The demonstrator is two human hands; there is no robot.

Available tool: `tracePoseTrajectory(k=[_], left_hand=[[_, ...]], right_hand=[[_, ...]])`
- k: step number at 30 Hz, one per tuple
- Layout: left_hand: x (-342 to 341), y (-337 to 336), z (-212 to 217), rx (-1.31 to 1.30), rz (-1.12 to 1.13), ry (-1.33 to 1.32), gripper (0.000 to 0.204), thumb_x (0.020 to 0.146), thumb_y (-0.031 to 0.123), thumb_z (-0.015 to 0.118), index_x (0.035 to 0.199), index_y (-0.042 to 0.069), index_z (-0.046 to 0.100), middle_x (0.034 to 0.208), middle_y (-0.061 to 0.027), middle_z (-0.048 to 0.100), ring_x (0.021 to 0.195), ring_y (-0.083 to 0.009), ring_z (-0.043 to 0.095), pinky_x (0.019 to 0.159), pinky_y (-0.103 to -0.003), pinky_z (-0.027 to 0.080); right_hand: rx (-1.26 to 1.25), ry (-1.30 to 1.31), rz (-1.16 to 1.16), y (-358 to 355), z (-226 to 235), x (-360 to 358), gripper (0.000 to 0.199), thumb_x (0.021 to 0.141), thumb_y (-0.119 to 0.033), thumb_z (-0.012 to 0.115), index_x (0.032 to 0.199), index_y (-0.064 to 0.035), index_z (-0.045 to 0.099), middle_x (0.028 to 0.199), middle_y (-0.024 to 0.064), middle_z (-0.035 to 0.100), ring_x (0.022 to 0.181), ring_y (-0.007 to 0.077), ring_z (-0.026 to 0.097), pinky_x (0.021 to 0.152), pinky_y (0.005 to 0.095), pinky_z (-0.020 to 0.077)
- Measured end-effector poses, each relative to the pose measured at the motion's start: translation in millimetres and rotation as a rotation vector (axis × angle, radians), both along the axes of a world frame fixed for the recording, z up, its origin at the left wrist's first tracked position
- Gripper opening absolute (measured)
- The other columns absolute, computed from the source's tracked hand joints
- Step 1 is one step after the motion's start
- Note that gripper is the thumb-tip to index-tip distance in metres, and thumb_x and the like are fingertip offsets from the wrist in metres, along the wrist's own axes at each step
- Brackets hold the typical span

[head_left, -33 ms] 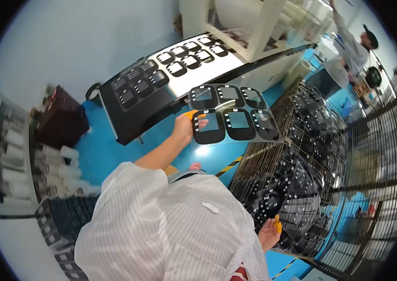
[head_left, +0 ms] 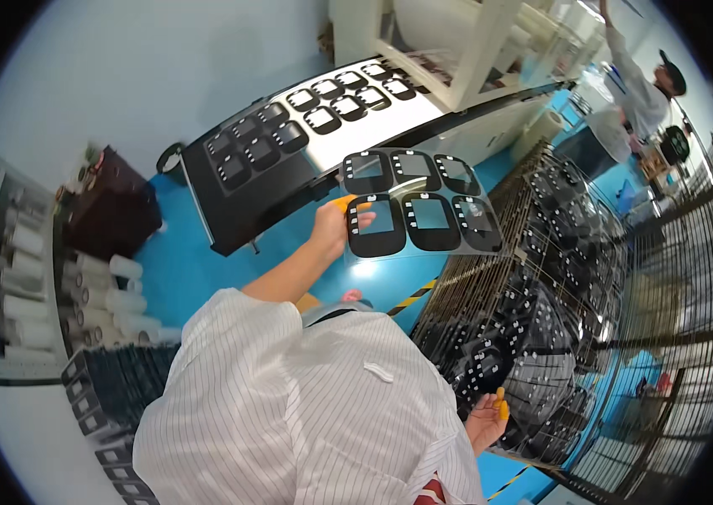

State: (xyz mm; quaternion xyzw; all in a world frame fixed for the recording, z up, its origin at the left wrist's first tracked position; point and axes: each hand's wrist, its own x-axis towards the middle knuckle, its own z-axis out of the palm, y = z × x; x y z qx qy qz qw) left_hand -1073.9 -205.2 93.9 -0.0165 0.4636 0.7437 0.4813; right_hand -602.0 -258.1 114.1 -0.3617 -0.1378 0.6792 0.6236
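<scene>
Clear sheet (head_left: 419, 202) pinched at its left edge by left hand (head_left: 333, 227)

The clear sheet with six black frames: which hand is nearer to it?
Left. The left hand grips the clear sheet at its left edge. The right hand hangs low beside the wire rack, apart from it.

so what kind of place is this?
Likely a factory floor for printed panels. The left hand holds a clear sheet of six black frames; more frames ride a conveyor, with wire racks full of such sheets alongside.
</scene>
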Motion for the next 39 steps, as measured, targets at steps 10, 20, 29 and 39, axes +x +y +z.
tracePoseTrajectory(k=[10, 20, 29, 39], left_hand=[[-59.8, -44.8, -46.7, 0.096, 0.113, -0.021, 0.028, 0.090, 0.015, 0.037, 0.103, -0.004, 0.051, 0.095, -0.0166, 0.059, 0.078, -0.0253, 0.061, 0.059, -0.027, 0.052], [-151.1, -79.4, -92.7, 0.034, 0.217, -0.205, 0.026, 0.089, 0.015, 0.041, 0.103, -0.005, 0.051, 0.092, -0.0132, 0.058, 0.078, -0.0210, 0.059, 0.063, -0.025, 0.052], [-178.0, -100.9, -73.4, 0.081, 0.324, -0.114, 0.028, 0.091, 0.014, 0.035, 0.105, -0.004, 0.051, 0.100, -0.0129, 0.057, 0.088, -0.0210, 0.058, 0.065, -0.025, 0.052], [-168.9, -188.1, -65.2, 0.049, 0.526, 0.045, 0.027, 0.089, 0.016, 0.038, 0.103, -0.002, 0.053, 0.099, -0.0099, 0.058, 0.078, -0.0176, 0.057, 0.066, -0.023, 0.048]], right_hand=[[0.209, 0.073, -0.042, 25.7, 59.5, -11.8, 0.026, 0.081, -0.008, 0.049, 0.101, 0.0093, 0.052, 0.097, 0.0146, 0.058, 0.082, 0.0215, 0.052, 0.083, 0.0338, 0.0463], [0.211, -0.241, -0.121, 31.5, 94.2, -94.8, 0.022, 0.081, -0.013, 0.051, 0.093, 0.0039, 0.058, 0.094, 0.0135, 0.060, 0.078, 0.0201, 0.058, 0.079, 0.0343, 0.0472], [0.245, -0.358, -0.026, 86.9, 102.5, -144.8, 0.031, 0.086, -0.022, 0.047, 0.101, 0.0048, 0.054, 0.099, 0.0146, 0.058, 0.082, 0.0204, 0.057, 0.082, 0.0364, 0.0473], [0.213, -0.323, 0.066, 150.3, 120.7, -148.1, 0.021, 0.083, -0.009, 0.049, 0.096, 0.0059, 0.055, 0.093, 0.0147, 0.060, 0.076, 0.0190, 0.057, 0.075, 0.0306, 0.0490]])
